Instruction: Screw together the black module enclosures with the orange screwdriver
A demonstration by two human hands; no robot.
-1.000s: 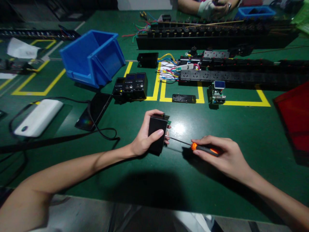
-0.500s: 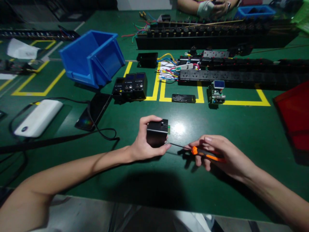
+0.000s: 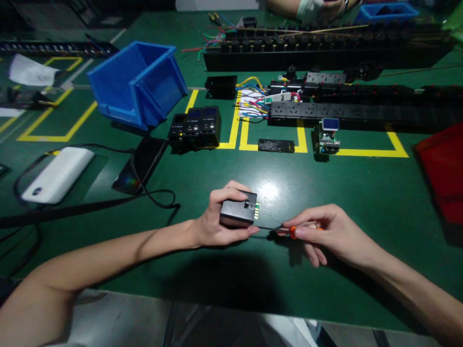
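Observation:
My left hand (image 3: 217,221) is closed around a small black box-shaped module (image 3: 237,213), just above the green table. A strip of green circuit board with pale contacts (image 3: 256,211) sticks out of its right end. In my right hand (image 3: 325,231) is an orange and black screwdriver (image 3: 293,232), its handle mostly covered by the fingers. The shaft points left, and its tip lies at the module's lower right edge, by my left thumb. Whether the tip sits in a screw, I cannot tell.
Beyond my hands are several black display modules (image 3: 195,127), a flat black part (image 3: 276,145) and a bare circuit board with a screen (image 3: 328,137). Behind stand wired socket strips (image 3: 318,112) and a blue bin (image 3: 139,86). A power bank (image 3: 58,174) and phone (image 3: 139,166) lie left.
My left hand has tilted the module, so more of its top and the board contacts show. My right fingers have shifted over the screwdriver's handle, and its shaft lies flatter.

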